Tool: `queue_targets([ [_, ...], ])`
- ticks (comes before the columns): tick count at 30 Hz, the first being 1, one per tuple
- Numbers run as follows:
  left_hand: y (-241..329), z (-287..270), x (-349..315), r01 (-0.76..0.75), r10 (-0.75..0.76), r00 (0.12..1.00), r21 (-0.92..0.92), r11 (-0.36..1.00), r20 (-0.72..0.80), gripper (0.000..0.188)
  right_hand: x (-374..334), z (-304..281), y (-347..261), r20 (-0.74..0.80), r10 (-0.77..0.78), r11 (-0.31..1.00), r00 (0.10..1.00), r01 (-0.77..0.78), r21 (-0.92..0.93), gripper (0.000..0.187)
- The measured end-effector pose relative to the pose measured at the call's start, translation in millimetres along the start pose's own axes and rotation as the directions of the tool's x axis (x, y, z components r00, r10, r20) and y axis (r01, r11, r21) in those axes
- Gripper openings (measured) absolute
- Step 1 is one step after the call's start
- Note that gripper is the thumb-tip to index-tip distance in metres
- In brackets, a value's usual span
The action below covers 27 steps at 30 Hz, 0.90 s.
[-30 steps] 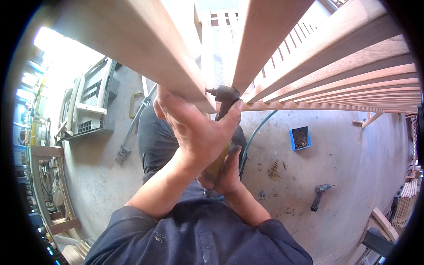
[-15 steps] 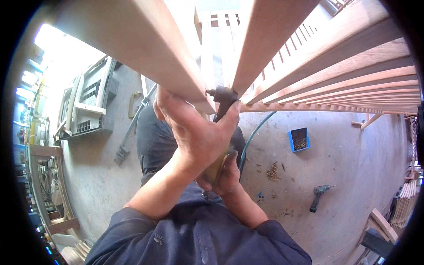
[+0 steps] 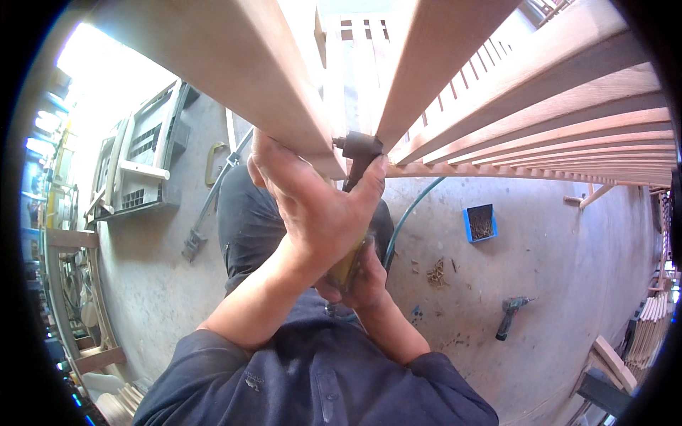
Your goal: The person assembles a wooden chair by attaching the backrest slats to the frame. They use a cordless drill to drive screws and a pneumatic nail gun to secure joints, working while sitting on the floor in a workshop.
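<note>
A right-angle air drill (image 3: 361, 148) stands upright between two smooth wooden beams. Its dark head points left, the short bit at the inner face of the left wooden beam (image 3: 234, 64). Around the lower end of that beam and the drill's neck wraps my left hand (image 3: 305, 199), thumb against the tool and fingers on the wood. Lower down, my right hand (image 3: 366, 280) is closed round the yellowish body of the drill. A second wooden beam (image 3: 433, 57) rises just right of the head. Part of the drill's shaft is hidden behind my left hand.
A slatted wooden frame (image 3: 540, 170) extends to the right. The green air hose (image 3: 412, 213) curves beside my leg. On the floor are a blue box of screws (image 3: 482, 224), a loose screw pile (image 3: 437, 273), a cordless drill (image 3: 510, 316) and a long bar clamp (image 3: 206, 206). Dark crates (image 3: 145, 170) stand left.
Hardly anything differs. The view has shifted slightly, and both hands keep their hold on the drill, whose head stays by the left beam.
</note>
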<state>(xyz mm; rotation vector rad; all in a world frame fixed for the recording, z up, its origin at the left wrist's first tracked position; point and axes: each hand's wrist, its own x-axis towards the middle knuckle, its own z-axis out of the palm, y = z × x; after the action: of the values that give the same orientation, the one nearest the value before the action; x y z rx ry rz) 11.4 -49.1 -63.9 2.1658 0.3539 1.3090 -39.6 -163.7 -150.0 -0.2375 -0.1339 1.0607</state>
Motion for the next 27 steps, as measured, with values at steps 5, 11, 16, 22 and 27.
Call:
queue_targets([
  [5, -3, 0, 0, -0.011, 0.011, 1.000, 0.010, 1.000, 0.007, 0.109, 0, 5, -3, -0.052, 0.019, 0.998, 0.998, -0.022, -0.065, 0.077],
  [11, -5, 3, -2, -0.009, 0.009, 1.000, -0.018, 1.000, -0.006, 0.108, 0, -2, -1, -0.012, 0.040, 0.999, 0.999, -0.040, -0.027, 0.079],
  [16, -3, 1, -1, 0.010, -0.011, 1.000, -0.020, 1.000, -0.007, 0.109, 1, -3, -4, -0.003, 0.061, 0.997, 0.998, -0.061, -0.043, 0.079],
  [22, -11, -26, 8, -0.047, 0.047, 0.995, -0.005, 0.999, 0.083, 0.123, 2, 8, -9, -0.023, 0.027, 1.000, 0.999, -0.027, -0.009, 0.082],
  [27, -39, -34, 16, 0.408, -0.351, 0.907, -0.271, 0.872, 0.234, 0.140, 9, 4, -13, 0.062, 0.050, 0.998, 0.997, -0.047, -0.048, 0.078],
])
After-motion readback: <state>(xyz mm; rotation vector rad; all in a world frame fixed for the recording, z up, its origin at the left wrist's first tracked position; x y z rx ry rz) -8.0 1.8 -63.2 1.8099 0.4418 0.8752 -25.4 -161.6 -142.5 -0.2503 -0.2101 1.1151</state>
